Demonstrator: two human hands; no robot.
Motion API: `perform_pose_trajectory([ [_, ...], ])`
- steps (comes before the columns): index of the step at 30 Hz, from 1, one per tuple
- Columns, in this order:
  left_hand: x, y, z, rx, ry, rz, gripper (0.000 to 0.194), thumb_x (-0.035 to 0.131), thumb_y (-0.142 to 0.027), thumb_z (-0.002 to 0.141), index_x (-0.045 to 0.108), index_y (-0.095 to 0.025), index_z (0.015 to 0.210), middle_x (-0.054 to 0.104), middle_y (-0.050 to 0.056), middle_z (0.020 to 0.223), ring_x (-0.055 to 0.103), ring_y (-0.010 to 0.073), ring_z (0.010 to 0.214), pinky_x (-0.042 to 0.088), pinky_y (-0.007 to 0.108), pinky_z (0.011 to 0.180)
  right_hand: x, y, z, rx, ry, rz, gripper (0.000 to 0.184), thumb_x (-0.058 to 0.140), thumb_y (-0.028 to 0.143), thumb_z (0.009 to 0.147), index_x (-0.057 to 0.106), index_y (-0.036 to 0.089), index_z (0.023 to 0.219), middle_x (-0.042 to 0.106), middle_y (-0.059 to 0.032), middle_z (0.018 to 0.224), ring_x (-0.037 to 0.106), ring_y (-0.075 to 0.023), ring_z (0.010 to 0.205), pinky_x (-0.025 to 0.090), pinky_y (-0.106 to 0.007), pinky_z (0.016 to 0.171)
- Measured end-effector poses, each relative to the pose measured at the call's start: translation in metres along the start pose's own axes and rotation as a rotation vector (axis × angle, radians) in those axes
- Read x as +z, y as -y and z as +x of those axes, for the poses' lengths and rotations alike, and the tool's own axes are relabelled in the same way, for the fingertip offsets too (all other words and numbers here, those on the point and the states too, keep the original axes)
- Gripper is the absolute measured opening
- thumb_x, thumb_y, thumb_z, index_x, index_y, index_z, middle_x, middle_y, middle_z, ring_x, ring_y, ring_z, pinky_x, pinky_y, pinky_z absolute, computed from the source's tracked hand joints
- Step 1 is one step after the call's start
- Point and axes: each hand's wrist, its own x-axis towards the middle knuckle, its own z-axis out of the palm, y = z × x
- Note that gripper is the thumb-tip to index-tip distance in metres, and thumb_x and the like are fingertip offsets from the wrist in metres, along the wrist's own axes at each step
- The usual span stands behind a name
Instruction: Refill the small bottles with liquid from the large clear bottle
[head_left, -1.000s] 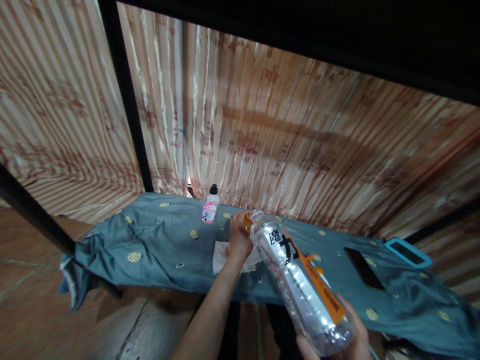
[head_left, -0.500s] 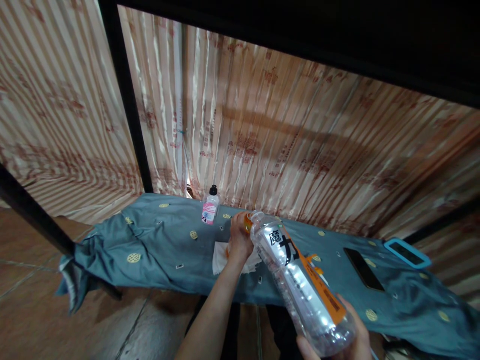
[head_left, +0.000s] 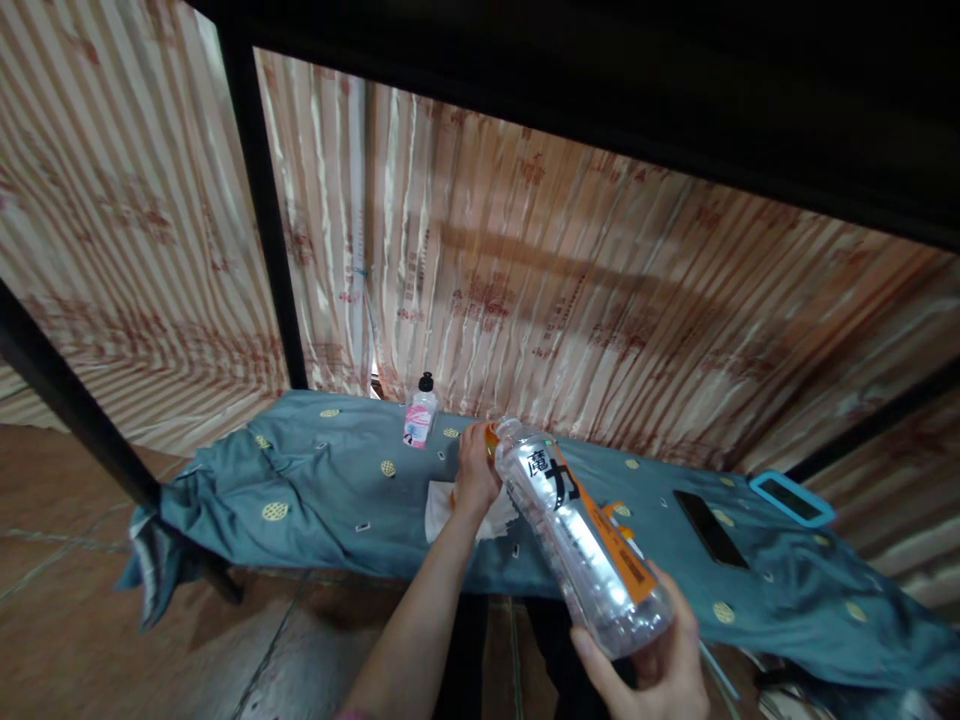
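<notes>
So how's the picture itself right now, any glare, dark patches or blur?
Head view: white glare on the clear bottle, shiny streaks on the striped curtain; head view, top right: the overhead panel is nearly black, detail lost; head view, left of centre: the pink-labelled bottle looks slightly soft, its small print unreadable.

Desk (head_left: 330,540) under a patterned cloth (head_left: 315,470)

The blue-green cloth, dotted with yellow pineapples, covers the desk and bunches into folds at the left end. A small bottle (head_left: 420,420) with a black cap stands upright near the back edge. A white tissue (head_left: 436,512) lies near the middle. Farther right come a partly hidden orange-and-white thing (head_left: 621,514), a dark phone (head_left: 710,528) and a blue-framed panel (head_left: 817,520).
</notes>
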Motion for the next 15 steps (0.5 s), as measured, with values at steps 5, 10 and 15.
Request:
perform_pose_trajectory([
  [5, 0.002, 0.002, 0.002, -0.037, -0.008, -0.020, 0.027, 0.064, -0.028, 0.091, 0.068, -0.022, 0.117, 0.069, 0.011, 0.116, 0.063, 0.0296, 0.114, 0.051, 0.048, 0.104, -0.004, -0.009, 0.008, -0.029, 0.067, 0.016, 0.113, 0.087, 0.063, 0.056, 0.041, 0.015, 0.148, 0.059, -0.0208, 0.138, 0.066, -0.0281, 0.103, 0.054, -0.030, 0.069],
  [10, 0.004, 0.004, 0.002, -0.033, 0.000, 0.016, 0.026, 0.062, -0.026, 0.091, 0.068, -0.021, 0.116, 0.069, 0.012, 0.116, 0.064, 0.0302, 0.114, 0.051, 0.048, 0.104, 0.001, -0.006, 0.007, -0.002, 0.012, 0.041, 0.118, 0.086, 0.070, 0.055, 0.042, 0.013, 0.149, 0.060, -0.0192, 0.131, 0.065, -0.0250, 0.095, 0.053, -0.029, 0.069],
  [15, 0.002, 0.003, -0.001, -0.001, 0.020, 0.042, 0.028, 0.061, -0.022, 0.091, 0.066, -0.021, 0.119, 0.069, 0.011, 0.117, 0.064, 0.0288, 0.113, 0.052, 0.047, 0.102, 0.003, 0.002, 0.003, 0.038, -0.019, 0.027, 0.128, 0.082, 0.080, 0.052, 0.041, 0.012, 0.152, 0.064, -0.0160, 0.121, 0.065, -0.0228, 0.079, 0.052, -0.033, 0.066],
])
